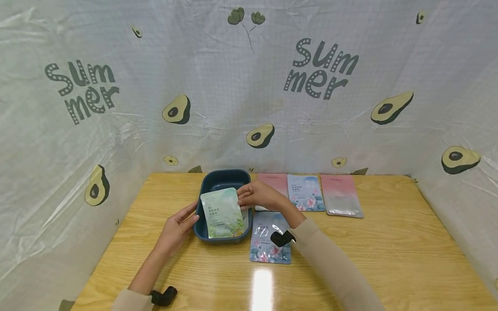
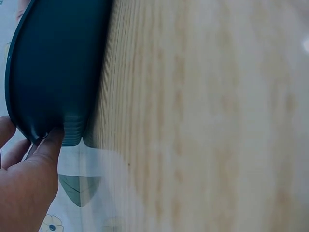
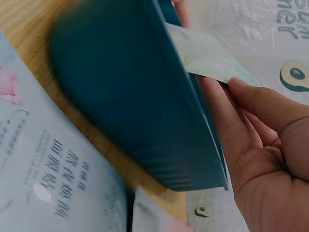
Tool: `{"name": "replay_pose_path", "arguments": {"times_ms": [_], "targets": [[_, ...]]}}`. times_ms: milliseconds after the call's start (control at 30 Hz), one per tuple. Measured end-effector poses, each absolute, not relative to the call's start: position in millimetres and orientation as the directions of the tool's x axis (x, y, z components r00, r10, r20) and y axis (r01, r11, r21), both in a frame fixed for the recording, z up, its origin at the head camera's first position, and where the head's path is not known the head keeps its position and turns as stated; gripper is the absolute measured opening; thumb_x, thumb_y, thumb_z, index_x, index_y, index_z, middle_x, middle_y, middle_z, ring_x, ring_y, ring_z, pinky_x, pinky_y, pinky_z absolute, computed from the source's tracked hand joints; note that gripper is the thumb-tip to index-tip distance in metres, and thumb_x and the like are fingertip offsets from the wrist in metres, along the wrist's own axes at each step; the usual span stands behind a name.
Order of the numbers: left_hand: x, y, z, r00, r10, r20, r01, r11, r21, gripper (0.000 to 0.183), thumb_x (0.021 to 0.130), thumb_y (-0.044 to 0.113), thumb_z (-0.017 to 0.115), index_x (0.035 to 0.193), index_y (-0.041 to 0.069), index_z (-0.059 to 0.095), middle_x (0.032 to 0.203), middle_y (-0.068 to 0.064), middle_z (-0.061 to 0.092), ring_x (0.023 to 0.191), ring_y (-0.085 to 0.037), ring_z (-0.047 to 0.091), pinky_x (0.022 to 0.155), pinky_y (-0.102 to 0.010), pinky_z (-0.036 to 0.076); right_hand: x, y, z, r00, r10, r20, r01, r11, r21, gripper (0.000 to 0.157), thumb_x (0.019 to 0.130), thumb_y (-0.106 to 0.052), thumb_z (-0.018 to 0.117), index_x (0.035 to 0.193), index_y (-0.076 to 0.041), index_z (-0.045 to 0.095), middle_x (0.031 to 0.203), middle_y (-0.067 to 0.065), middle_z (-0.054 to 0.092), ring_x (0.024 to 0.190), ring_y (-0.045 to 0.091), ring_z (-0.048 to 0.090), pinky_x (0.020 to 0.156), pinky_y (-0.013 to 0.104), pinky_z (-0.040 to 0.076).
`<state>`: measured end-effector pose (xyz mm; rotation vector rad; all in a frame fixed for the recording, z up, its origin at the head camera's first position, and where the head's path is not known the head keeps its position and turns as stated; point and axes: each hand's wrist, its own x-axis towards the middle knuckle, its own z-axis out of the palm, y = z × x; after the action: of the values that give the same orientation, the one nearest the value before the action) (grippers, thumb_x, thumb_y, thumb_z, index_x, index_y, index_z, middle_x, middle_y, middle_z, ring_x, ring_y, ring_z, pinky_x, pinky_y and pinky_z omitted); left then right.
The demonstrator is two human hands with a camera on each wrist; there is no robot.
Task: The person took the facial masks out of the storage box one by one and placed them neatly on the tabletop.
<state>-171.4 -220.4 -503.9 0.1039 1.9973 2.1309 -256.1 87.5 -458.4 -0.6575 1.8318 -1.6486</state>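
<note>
A dark blue plastic basin (image 1: 226, 183) stands on the table, and my left hand (image 1: 176, 229) grips its left rim. In the left wrist view, the thumb and fingers (image 2: 50, 145) lie on either side of the basin's edge. My right hand (image 1: 261, 195) pinches a pale green face mask packet (image 1: 222, 216) by its upper right edge, thumb on top. This packet lies tilted over the basin's opening. Under its right edge, part of another pale packet (image 1: 245, 218) shows inside the basin; the rest is hidden.
A blue floral packet (image 1: 268, 237) lies right of the basin, partly under the right forearm. Along the back edge are a pink packet (image 1: 274, 181), a second blue packet (image 1: 305, 194) and another pink packet (image 1: 341, 196). A printed curtain (image 1: 218, 86) hangs behind the table.
</note>
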Motion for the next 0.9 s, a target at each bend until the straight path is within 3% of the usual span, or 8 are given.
{"name": "replay_pose_path", "arguments": {"times_ms": [400,567,733,900], "targets": [[-170.7,-222.4,-506.1,-0.971,0.214,-0.104,-0.116,-0.044,0.992,0.061,0.105,0.011,0.058,0.158,0.0,0.03,0.165,-0.017,0.026,0.128,0.004,0.05,0.101,-0.017,0.046,-243.6,74.6,-463.0,-0.742,-0.662,-0.108,0.016,0.144,-0.989,0.034,0.102,0.0,0.057,0.135,0.01,0.055,0.121,0.023,0.069,0.096,0.022,0.072,0.086,0.04,0.061],[-170.4,-222.6,-508.9,-0.971,0.211,-0.114,-0.122,-0.029,0.992,0.061,0.105,0.012,0.058,0.158,0.0,0.031,0.165,-0.016,0.027,0.132,-0.001,0.048,0.102,-0.019,0.047,-235.3,65.2,-467.6,-0.787,-0.606,-0.12,0.025,0.163,-0.986,0.02,0.103,-0.005,0.058,0.115,0.008,0.068,0.102,0.015,0.071,0.088,0.018,0.072,0.083,0.037,0.062],[-170.9,-223.8,-510.2,-0.975,0.195,-0.104,-0.112,-0.03,0.993,0.06,0.105,0.01,0.058,0.158,-0.001,0.032,0.164,-0.017,0.028,0.135,-0.005,0.047,0.101,-0.018,0.047,-228.6,55.7,-464.4,-0.841,-0.523,-0.139,0.019,0.228,-0.973,0.022,0.104,-0.012,0.059,0.107,0.005,0.072,0.091,0.012,0.069,0.08,0.016,0.071,0.077,0.036,0.062],[-174.8,-222.5,-510.3,-0.973,0.21,-0.1,-0.111,-0.042,0.993,0.061,0.105,0.011,0.058,0.158,0.0,0.031,0.165,-0.016,0.028,0.144,-0.019,0.038,0.105,-0.021,0.046,-227.1,51.4,-460.8,-0.865,-0.481,-0.142,-0.01,0.299,-0.954,0.022,0.104,-0.015,0.06,0.096,0.002,0.072,0.081,0.009,0.067,0.076,0.018,0.072,0.073,0.035,0.063]]}}
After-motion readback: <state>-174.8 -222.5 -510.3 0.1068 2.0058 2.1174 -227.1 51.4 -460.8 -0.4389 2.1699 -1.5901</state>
